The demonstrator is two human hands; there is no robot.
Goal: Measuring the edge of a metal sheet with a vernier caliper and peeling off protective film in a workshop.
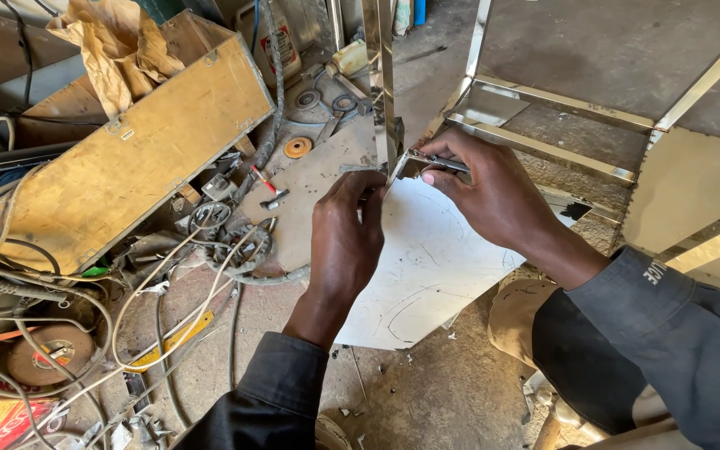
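My left hand (pixel 343 237) rests on a white sheet (pixel 427 275) lying on the floor, its fingertips pinched at the foot of an upright shiny metal bar (pixel 385 75). My right hand (pixel 493 192) grips a small metal tool (pixel 439 161) pressed against the same corner, where the bar meets a polished metal frame (pixel 543 142). What the left fingers pinch is hidden. Both sleeves are dark.
A wooden box (pixel 135 150) with crumpled brown paper lies at left. Tangled cables (pixel 168 283), grinding discs (pixel 43 354), a small red-handled tool (pixel 264 185) and metal scraps litter the concrete floor. More frame bars and panels (pixel 693 183) stand at right.
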